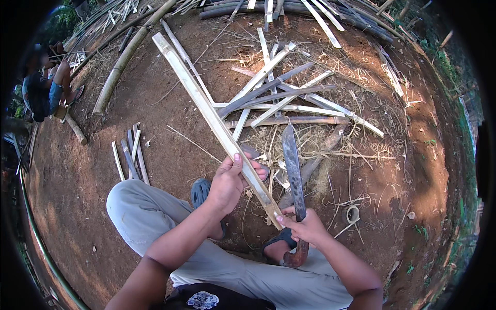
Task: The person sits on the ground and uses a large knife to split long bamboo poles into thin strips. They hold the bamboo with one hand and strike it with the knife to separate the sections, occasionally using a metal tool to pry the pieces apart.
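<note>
A long split bamboo strip [201, 101] slants across in front of me, its pale inner face up, from the upper left down to my right hand. My left hand [227, 181] grips it below the middle, thumb on top and fingers around the far edge. In my right hand [306, 226] is a machete [293, 163], its dark, stained blade pointing away from me and its curved brown wooden handle hanging below the fist. The thumb of that same hand presses on the strip's near end. Blade and strip stand apart at an angle.
Split bamboo pieces [294, 107] lie crossed on the dirt ahead, among curly shavings [361, 134]. A short log [315, 160] rests beneath the machete. A small bundle of strips [133, 152] lies left. Another person [46, 88] sits far left near a bamboo pole [124, 59].
</note>
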Tool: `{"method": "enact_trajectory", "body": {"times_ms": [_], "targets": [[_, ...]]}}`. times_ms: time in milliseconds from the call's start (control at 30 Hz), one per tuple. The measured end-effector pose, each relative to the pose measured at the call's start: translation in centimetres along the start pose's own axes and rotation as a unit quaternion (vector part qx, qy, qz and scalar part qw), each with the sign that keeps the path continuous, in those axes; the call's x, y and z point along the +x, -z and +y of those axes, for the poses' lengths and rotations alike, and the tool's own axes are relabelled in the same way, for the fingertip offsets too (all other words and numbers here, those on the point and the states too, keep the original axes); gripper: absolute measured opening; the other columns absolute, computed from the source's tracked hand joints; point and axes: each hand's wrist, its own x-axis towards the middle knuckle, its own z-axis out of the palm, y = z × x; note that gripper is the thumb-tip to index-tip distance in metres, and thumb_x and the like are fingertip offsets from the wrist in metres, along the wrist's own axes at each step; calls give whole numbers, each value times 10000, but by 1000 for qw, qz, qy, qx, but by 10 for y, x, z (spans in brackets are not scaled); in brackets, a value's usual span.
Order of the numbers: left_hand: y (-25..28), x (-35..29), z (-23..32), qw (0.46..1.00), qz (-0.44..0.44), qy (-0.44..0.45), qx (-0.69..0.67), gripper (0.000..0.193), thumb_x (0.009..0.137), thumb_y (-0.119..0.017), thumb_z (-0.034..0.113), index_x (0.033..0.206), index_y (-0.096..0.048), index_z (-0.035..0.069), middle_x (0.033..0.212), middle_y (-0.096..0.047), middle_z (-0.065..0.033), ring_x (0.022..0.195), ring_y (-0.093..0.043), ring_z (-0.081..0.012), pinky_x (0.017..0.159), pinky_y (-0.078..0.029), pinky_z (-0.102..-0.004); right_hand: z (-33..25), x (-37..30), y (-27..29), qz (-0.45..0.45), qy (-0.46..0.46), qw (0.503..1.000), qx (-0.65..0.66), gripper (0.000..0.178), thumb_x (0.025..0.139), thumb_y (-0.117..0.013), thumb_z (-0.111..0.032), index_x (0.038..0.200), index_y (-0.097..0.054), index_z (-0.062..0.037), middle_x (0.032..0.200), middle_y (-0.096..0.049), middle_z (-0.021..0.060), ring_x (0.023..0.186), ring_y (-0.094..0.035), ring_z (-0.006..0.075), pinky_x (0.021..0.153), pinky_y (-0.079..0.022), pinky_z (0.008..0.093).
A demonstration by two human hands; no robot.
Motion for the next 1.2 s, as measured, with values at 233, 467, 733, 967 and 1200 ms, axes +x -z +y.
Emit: {"method": "enact_trajectory", "body": {"times_ms": [233,467,733,967,1200], "targets": [[-1,3,11,997,1,33,74,331,1054,-393,267,1276,-427,23,1180,-581,-185,1133,-605,-314,939,-523,-446,-15,-3,10,25,32,998,54,325,865,-765,-176,1013,-627,79,607,-503,-12,442,-413,57,416,-354,257],[27,16,49,566,266,-503,597,584,874,-653,81,1392,-385,66,1488,-274,-223,1420,-263,-386,1168,-227,-516,-35,-11,55,42,85,995,10,319,824,-804,-174,972,-668,75,534,-468,-33,438,-430,63,412,-351,258],[11,-3,98,380,30,-337,861,520,711,-782,132,1190,-580,107,1293,-530,-134,1280,-432,-342,1164,-240,-493,-46,-33,108,3,145,989,-30,281,795,-825,-202,929,-705,14,534,-511,-18,439,-437,65,420,-319,258],[-7,-12,81,483,-46,-277,829,367,670,-865,267,670,-615,-2,560,-580,-118,494,-563,-297,549,-464,-395,-43,-39,150,382,270,854,-227,306,874,-742,-259,1091,-664,-57,515,-397,-54,475,-386,71,459,-296,299],[-78,-43,107,578,-6,-251,776,478,679,-879,374,691,-628,-33,526,-534,-120,459,-475,-186,499,-416,-363,-48,-36,111,396,347,831,-178,245,922,-672,-253,1046,-633,-46,524,-403,-15,463,-385,86,469,-331,303]]}}
